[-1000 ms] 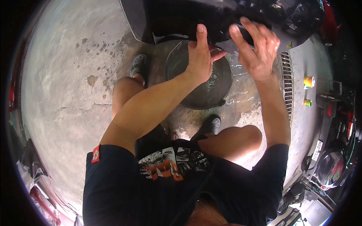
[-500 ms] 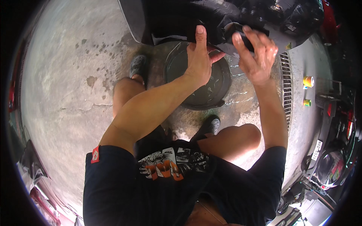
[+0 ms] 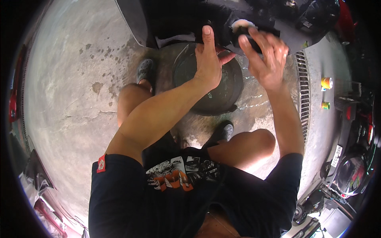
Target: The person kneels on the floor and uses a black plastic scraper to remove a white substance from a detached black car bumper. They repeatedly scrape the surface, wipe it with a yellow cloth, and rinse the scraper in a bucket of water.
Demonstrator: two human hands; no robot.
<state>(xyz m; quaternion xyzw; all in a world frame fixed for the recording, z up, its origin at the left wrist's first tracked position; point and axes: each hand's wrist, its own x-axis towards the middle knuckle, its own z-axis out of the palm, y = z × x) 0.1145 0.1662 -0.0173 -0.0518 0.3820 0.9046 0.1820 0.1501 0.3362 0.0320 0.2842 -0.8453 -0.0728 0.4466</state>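
Round dark basin [image 3: 214,112] on grey concrete floor [image 3: 71,79], below curved black panel [image 3: 182,22].
Right of basin: slotted metal grating [image 3: 303,87]; right of that, yellow cylindrical can [image 3: 326,83], smaller green-yellow cylinder [image 3: 326,105] nearer the person.

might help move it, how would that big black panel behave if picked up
The black panel would probably feel stiff, since its edge holds a smooth line beyond the left hand. It may be slippery: its face is glossy and looks wet in places. It could tip awkwardly, spreading well past the right hand too.
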